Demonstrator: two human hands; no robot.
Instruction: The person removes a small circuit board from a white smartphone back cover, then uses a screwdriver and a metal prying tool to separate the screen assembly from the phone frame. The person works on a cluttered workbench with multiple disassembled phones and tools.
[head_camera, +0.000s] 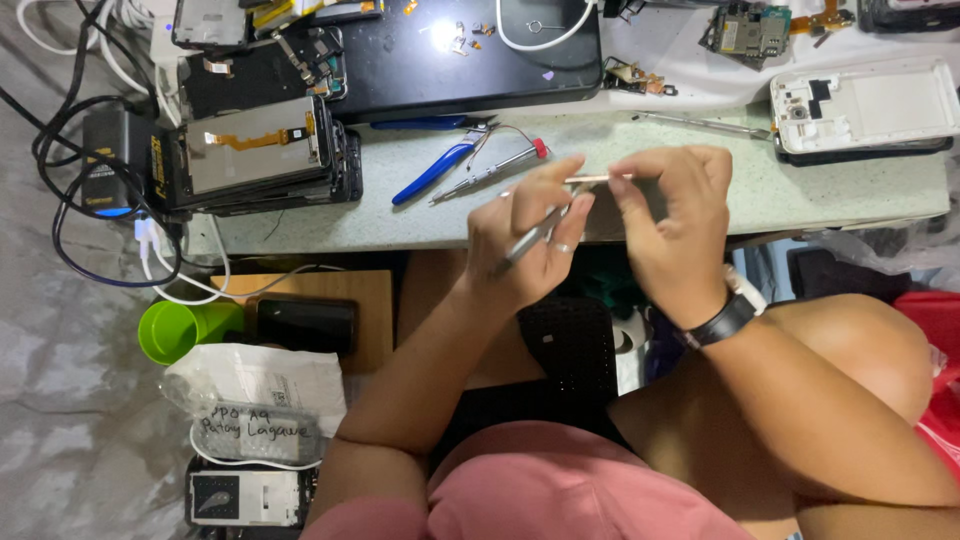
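I log the left hand (525, 240) closed around a slim metal tool (530, 238), its tip raised toward a thin pale strip (597, 178). The right hand (670, 225) pinches that strip narrowly between fingertips, above the table edge (400, 235). Blue-handled pliers (435, 168) lie just beyond on the table.

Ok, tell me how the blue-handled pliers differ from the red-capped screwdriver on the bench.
The blue-handled pliers have two curved blue grips joined at a pivot; the red-capped screwdriver is one thin straight metal shaft. The pliers look thicker and mostly blue; the screwdriver is silvery with only a small red end. Both lie flat on the pale bench, side by side, unheld, slanting the same way.
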